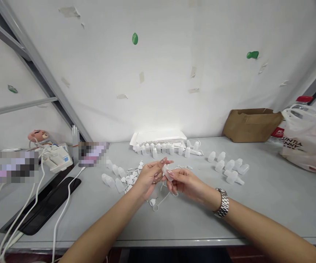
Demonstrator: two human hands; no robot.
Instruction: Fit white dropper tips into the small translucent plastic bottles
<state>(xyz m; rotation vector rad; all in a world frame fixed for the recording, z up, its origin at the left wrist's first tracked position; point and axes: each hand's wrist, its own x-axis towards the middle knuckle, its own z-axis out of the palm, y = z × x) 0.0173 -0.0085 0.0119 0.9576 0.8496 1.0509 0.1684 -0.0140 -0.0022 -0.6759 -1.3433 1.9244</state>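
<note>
Over the middle of the grey table, my left hand (151, 177) and my right hand (183, 182) meet around a small translucent white bottle (167, 173). Fingers of both hands pinch it, and it is tilted. Beneath and beside my hands lie loose white caps (131, 178) and a thin white strap with a ring (155, 207). Several similar bottles lie left of my left hand, such as one bottle (119, 185). Another group stands or lies to the right, including one bottle (219, 166). Behind my hands, capped bottles (155, 152) stand in front of a white tray (160, 136).
A brown cardboard box (252, 126) and a white plastic bag (305, 146) sit at the back right. On the left are a black phone-like slab (50, 204), white cables (67, 204), a white power strip (56, 159) and a pink bear figure (38, 135).
</note>
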